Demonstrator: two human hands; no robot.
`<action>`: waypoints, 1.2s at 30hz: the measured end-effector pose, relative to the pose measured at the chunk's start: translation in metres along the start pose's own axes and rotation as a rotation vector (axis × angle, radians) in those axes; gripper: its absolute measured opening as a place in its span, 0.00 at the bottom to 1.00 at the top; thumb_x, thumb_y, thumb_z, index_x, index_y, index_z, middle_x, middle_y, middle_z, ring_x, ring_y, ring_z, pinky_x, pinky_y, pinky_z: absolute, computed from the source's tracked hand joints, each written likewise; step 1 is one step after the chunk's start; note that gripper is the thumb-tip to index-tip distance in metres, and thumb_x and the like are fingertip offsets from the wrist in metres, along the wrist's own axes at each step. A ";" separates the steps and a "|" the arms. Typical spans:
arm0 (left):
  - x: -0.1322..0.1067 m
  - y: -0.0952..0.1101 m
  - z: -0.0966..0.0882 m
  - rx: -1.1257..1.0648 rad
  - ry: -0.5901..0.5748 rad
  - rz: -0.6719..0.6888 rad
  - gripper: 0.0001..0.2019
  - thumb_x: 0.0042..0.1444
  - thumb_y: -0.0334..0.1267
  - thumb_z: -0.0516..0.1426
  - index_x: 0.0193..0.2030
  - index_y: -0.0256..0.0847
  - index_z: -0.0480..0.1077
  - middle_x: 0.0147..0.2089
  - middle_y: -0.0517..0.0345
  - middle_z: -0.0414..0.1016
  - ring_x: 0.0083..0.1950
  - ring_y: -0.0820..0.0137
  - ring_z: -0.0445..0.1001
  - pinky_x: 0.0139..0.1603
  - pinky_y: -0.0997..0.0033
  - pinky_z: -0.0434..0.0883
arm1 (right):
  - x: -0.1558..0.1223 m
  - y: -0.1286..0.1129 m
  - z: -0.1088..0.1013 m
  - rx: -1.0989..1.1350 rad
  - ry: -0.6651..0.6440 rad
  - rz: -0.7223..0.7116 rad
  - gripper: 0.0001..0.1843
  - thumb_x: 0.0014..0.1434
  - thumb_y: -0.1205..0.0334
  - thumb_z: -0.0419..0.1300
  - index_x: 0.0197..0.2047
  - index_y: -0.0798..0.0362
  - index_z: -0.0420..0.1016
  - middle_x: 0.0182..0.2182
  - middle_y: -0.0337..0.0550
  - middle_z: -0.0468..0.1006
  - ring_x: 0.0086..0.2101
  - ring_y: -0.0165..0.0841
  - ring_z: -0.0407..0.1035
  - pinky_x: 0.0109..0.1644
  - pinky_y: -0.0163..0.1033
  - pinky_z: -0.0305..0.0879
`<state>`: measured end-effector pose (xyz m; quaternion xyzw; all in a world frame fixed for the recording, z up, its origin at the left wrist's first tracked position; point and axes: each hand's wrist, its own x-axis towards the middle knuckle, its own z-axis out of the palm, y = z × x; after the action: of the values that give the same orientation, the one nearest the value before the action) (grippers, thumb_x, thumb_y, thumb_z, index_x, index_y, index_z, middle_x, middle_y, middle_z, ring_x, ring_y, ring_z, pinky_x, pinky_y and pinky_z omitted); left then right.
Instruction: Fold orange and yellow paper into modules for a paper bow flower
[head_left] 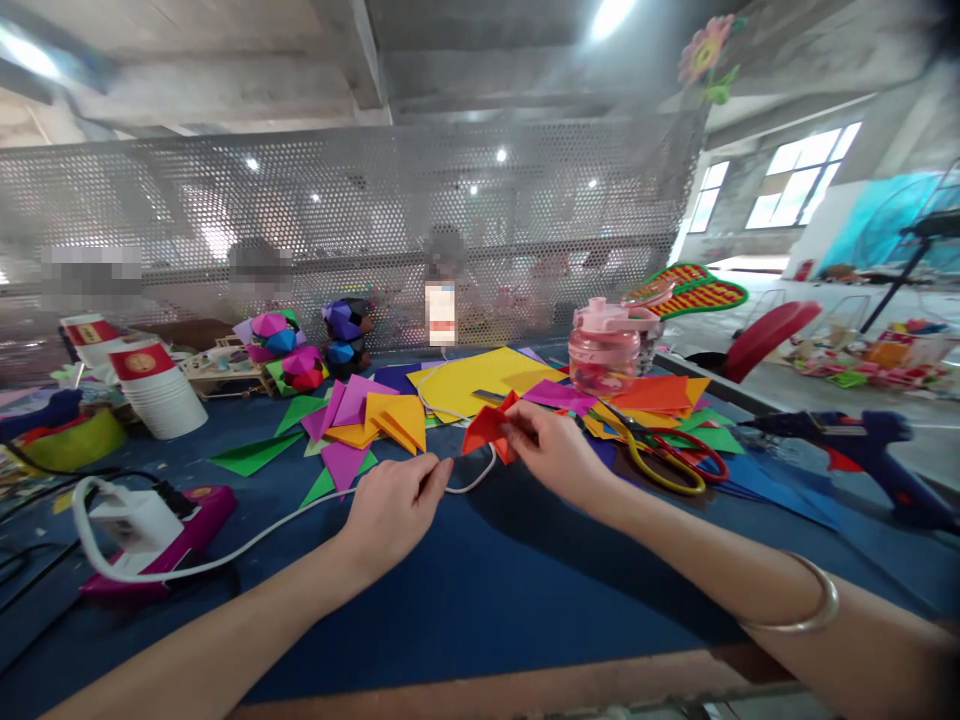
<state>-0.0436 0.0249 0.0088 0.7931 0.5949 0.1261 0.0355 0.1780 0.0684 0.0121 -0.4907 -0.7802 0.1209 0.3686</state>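
My right hand (551,455) pinches a folded red paper piece (486,428) just above the blue table cover (480,600). My left hand (394,505) is closed, its fingers curled beside a white cable (247,540) that runs across the table; whether it grips the cable I cannot tell. Folded orange pieces (394,418), purple pieces (346,420) and green triangles (251,455) lie behind the hands, next to a yellow sheet (465,380).
Scissors with yellow and red handles (671,455) lie right of my right hand. A blue glue gun (862,445) rests at far right, a pink bottle (604,350) behind. White charger on a pink power strip (150,530), stacked paper cups (161,390) and paper balls (289,350) stand left. A perforated screen (375,220) closes the back.
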 end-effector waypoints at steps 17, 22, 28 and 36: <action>0.021 -0.029 0.001 -0.096 0.181 -0.002 0.14 0.66 0.43 0.57 0.54 0.37 0.69 0.52 0.51 0.74 0.47 0.64 0.76 0.47 0.58 0.76 | 0.018 0.025 -0.023 -0.407 0.173 0.096 0.15 0.65 0.59 0.57 0.54 0.52 0.73 0.32 0.42 0.81 0.33 0.38 0.75 0.33 0.39 0.61; 0.046 -0.069 0.006 -0.191 0.285 0.029 0.15 0.66 0.42 0.58 0.56 0.38 0.69 0.55 0.49 0.72 0.51 0.62 0.75 0.50 0.55 0.75 | 0.007 0.009 -0.014 -0.332 0.176 -0.016 0.15 0.66 0.59 0.53 0.52 0.52 0.73 0.27 0.39 0.80 0.27 0.35 0.72 0.29 0.37 0.54; 0.067 -0.099 0.021 -0.338 0.270 0.020 0.16 0.66 0.42 0.58 0.57 0.38 0.68 0.56 0.49 0.72 0.51 0.62 0.75 0.50 0.54 0.75 | -0.007 -0.004 0.000 -0.220 0.094 -0.118 0.12 0.65 0.60 0.53 0.47 0.49 0.75 0.28 0.38 0.82 0.26 0.33 0.73 0.31 0.36 0.58; 0.070 -0.098 0.026 -0.463 0.191 0.037 0.16 0.66 0.42 0.58 0.57 0.39 0.68 0.57 0.48 0.71 0.52 0.61 0.74 0.51 0.54 0.75 | -0.011 -0.005 0.004 -0.130 0.036 -0.146 0.10 0.65 0.61 0.54 0.45 0.49 0.75 0.30 0.38 0.82 0.29 0.34 0.75 0.32 0.35 0.60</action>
<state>-0.1111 0.1225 -0.0252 0.7589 0.5364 0.3339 0.1576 0.1746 0.0572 0.0067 -0.4577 -0.8132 0.0341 0.3578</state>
